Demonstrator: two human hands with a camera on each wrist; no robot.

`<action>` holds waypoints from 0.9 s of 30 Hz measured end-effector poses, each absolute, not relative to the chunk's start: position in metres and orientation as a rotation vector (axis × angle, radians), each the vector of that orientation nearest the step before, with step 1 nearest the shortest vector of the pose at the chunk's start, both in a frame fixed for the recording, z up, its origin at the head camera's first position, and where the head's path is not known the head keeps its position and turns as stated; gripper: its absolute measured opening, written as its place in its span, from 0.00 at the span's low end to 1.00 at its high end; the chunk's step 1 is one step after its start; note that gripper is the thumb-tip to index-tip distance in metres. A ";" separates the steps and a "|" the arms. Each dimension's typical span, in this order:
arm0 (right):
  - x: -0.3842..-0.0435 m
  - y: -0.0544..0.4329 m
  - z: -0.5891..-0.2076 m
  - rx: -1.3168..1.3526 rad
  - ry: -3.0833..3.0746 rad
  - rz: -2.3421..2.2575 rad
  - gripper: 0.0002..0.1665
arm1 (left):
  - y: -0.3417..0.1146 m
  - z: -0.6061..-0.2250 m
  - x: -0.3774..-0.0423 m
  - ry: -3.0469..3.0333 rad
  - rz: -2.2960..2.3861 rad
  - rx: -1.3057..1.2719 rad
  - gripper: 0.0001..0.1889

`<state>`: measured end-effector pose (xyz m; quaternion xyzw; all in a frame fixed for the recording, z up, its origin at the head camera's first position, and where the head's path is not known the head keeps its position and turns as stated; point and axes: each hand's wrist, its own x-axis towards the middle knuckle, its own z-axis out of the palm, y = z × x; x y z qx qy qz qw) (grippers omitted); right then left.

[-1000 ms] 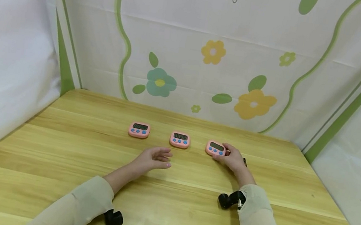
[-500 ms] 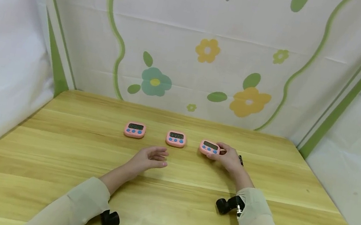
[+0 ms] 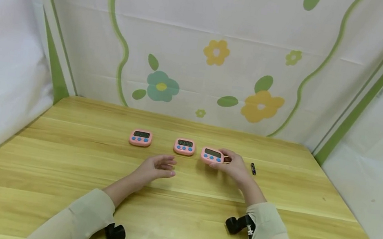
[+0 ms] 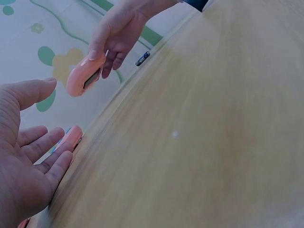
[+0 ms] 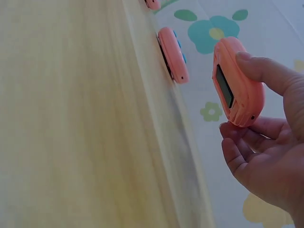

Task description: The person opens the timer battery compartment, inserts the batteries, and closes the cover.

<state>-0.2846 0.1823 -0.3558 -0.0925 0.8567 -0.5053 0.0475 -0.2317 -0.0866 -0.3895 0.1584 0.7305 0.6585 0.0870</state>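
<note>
My right hand (image 3: 237, 170) grips a pink kitchen timer (image 3: 212, 156) by its right side, thumb on one edge and fingers on the other. The timer is raised above the table, its display blank; in the right wrist view a dark rectangle (image 5: 224, 86) shows on its underside. My left hand (image 3: 152, 168) is held with loosely bent fingers, nothing in it, just in front of a second pink timer (image 3: 184, 147) with digits on its display. A third pink timer (image 3: 141, 138) lies further left, its display also marked. Right of my right hand lies a small dark battery (image 3: 253, 169).
The wooden table (image 3: 177, 216) ends at a white floral cloth backdrop (image 3: 186, 52). White cloth also stands along the left and right sides. Each forearm carries a black wrist camera, one at the left (image 3: 115, 234) and one at the right (image 3: 235, 225).
My right hand has lifted the right timer and carried it left, towards the middle timer. The battery, partly hidden before, now shows fully. My left hand keeps its pose; the head view has shifted slightly.
</note>
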 end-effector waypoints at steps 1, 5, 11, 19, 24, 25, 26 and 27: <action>-0.282 0.180 -0.355 -0.287 2.610 -1.544 0.39 | -0.087 -0.389 -0.232 2.177 1.962 0.472 0.34; -0.273 0.170 -0.351 -0.314 2.592 -1.552 0.39 | -0.088 -0.389 -0.232 2.186 1.957 0.465 0.34; -0.260 0.153 -0.347 -0.392 2.516 -1.566 0.40 | -0.088 -0.388 -0.231 2.187 1.954 0.453 0.34; -0.248 0.136 -0.346 -0.433 2.456 -1.578 0.36 | -0.086 -0.385 -0.228 2.194 1.958 0.466 0.33; -0.242 0.129 -0.350 -0.512 2.439 -1.572 0.37 | -0.082 -0.372 -0.220 2.204 1.934 0.512 0.32; -0.241 0.128 -0.351 -0.522 2.441 -1.566 0.38 | -0.082 -0.369 -0.218 2.211 1.929 0.526 0.32; -0.240 0.127 -0.352 -0.531 2.443 -1.564 0.38 | -0.081 -0.366 -0.216 2.216 1.923 0.534 0.32; -0.240 0.125 -0.352 -0.530 2.444 -1.564 0.38 | -0.081 -0.364 -0.214 2.226 1.916 0.556 0.31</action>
